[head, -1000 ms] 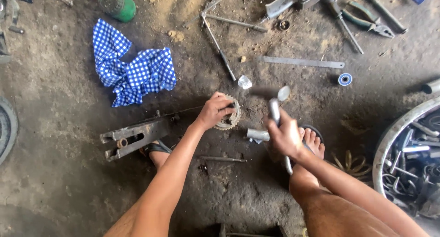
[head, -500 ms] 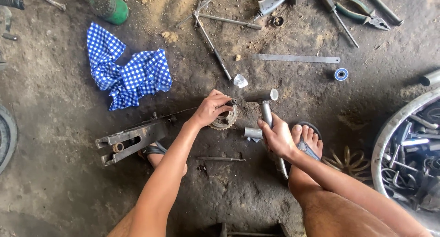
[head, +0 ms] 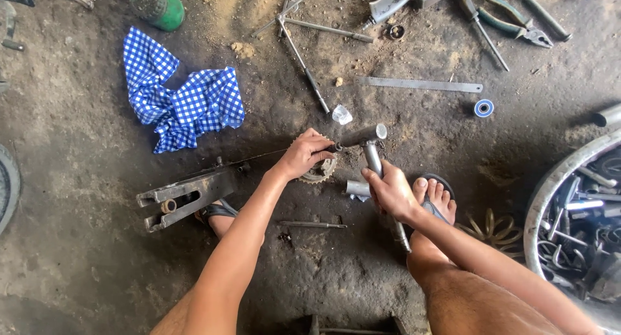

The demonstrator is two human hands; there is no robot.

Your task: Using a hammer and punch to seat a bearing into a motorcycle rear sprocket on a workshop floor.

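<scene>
left hand (head: pixel 307 155): clamped on the toothed sprocket (head: pixel 321 170), mid-frame, same spot as before
right hand (head: pixel 388 191): wrapped round the hammer (head: pixel 370 147), head now swung down beside the sprocket

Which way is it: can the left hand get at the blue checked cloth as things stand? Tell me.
Probably yes. The left hand rests on the sprocket, and only bare dirt floor lies between it and the blue checked cloth.

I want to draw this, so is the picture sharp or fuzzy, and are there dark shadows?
Head view: mostly sharp; the checked cloth and metal ruler show crisp edges. Head view: light is soft and even, with only faint shadows under the left hand and right hand. Head view: the hammer head gleams slightly; the wheel rim curves at the edge.
</scene>
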